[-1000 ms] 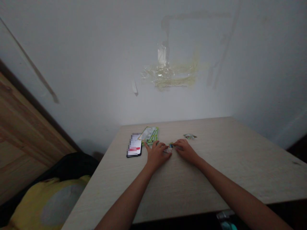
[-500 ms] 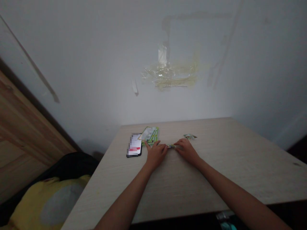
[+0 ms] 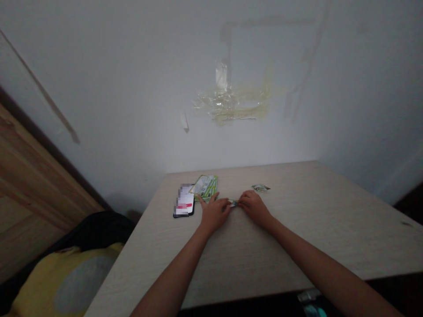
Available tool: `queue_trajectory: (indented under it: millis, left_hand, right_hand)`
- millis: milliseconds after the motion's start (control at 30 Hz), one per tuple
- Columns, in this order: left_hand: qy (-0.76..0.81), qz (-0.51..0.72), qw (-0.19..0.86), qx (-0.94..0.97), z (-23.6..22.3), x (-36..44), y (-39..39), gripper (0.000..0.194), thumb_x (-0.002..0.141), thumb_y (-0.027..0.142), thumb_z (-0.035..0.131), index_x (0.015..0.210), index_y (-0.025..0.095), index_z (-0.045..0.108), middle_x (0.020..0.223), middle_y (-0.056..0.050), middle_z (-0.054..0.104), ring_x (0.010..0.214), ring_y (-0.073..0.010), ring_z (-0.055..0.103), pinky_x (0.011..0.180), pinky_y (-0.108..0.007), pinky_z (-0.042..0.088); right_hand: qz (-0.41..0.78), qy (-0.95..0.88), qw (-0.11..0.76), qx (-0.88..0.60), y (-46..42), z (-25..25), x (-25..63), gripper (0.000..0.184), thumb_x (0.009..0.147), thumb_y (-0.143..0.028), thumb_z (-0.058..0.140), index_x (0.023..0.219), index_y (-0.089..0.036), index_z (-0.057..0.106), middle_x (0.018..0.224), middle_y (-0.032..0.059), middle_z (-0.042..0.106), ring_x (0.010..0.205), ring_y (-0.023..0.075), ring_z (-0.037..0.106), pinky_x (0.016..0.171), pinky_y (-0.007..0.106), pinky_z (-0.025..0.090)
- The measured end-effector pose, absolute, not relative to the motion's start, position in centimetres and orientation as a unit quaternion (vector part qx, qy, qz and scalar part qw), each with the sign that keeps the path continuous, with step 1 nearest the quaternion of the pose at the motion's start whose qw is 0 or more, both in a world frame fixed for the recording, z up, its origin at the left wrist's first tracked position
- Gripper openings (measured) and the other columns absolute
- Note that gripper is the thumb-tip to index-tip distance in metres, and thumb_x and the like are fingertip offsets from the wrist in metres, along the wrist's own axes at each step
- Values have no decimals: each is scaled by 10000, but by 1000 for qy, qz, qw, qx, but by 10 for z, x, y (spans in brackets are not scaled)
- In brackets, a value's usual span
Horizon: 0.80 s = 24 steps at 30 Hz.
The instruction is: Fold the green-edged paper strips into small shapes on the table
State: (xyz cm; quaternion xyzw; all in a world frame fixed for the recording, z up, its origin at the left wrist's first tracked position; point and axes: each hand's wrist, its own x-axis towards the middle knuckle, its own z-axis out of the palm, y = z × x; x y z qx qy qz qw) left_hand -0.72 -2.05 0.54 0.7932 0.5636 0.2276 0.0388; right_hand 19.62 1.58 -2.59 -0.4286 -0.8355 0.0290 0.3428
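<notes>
Both hands meet over the tabletop around a narrow folded strip of green-and-white printed wrapper (image 3: 234, 203). Its left end is pinched by my left hand (image 3: 214, 214), whose thumb and index finger tips are hidden in part. My right hand (image 3: 254, 206) has its fingers closed on the right end. A pile of flat green printed packets (image 3: 206, 186) lies just beyond my left hand. Past my right hand rests a small folded piece of similar wrapper (image 3: 261, 188).
A phone (image 3: 185, 200) with a lit, partly blurred screen lies left of the packets. The pale wooden table (image 3: 297, 211) meets a wall (image 3: 132, 88) with peeling tape (image 3: 228, 101). A yellow plush item (image 3: 42, 281) is at lower left.
My right hand's fingers have drawn in slightly toward the left along the strip. My left hand stays nearly in place. The view has shifted a little.
</notes>
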Motion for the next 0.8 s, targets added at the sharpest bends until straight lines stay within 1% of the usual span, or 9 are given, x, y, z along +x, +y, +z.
queue_trajectory:
  millis: [67, 133, 267, 467, 633, 800]
  left_hand:
    - [563, 225, 37, 794, 5, -7, -21, 210, 895, 398, 527, 1035, 406, 683, 1219, 53, 675, 1354, -285, 379, 987, -714, -256]
    - [566, 226, 34, 792, 4, -6, -21, 201, 891, 417, 536, 1019, 413, 690, 1216, 56, 677, 1352, -286, 378, 988, -709, -258]
    - [574, 229, 25, 786, 3, -4, -18, 200, 890, 466, 531, 953, 407, 712, 1187, 58, 690, 1329, -294, 397, 1012, -719, -215]
    - [572, 225, 39, 788, 3, -4, -16, 140, 847, 439, 607, 924, 387, 711, 1186, 42, 685, 1307, -303, 400, 1008, -755, -161]
    - [553, 243, 29, 797, 0, -4, -15, 113, 842, 400, 629, 894, 349, 715, 1143, 21, 694, 1287, -294, 411, 1004, -754, -168]
    - [528, 246, 40, 812, -2, -6, -13, 113, 858, 386, 619, 933, 383, 703, 1056, 43, 715, 1246, -266, 460, 976, -774, -177]
  right_hand:
    - [30, -834, 341, -433, 16, -26, 194, 46, 827, -184, 660, 817, -179, 705, 887, 70, 649, 933, 216, 551, 859, 352, 429]
    - [32, -833, 338, -436, 16, -25, 193, 41, 825, -172, 659, 814, -177, 698, 887, 69, 644, 934, 215, 547, 863, 354, 426]
    - [37, -834, 326, -443, 16, -24, 190, 35, 818, -149, 659, 831, -172, 681, 907, 71, 631, 955, 220, 531, 878, 364, 423]
    - [44, -825, 323, -462, 16, -26, 186, 45, 819, -150, 660, 862, -161, 655, 965, 83, 599, 985, 222, 503, 901, 364, 415]
    - [57, -812, 308, -493, 19, -31, 185, 86, 805, -184, 685, 878, -156, 649, 1027, 91, 572, 1021, 224, 495, 938, 372, 396]
    - [70, -801, 305, -510, 23, -35, 186, 123, 790, -210, 697, 889, -159, 644, 1052, 94, 562, 1058, 231, 485, 959, 369, 384]
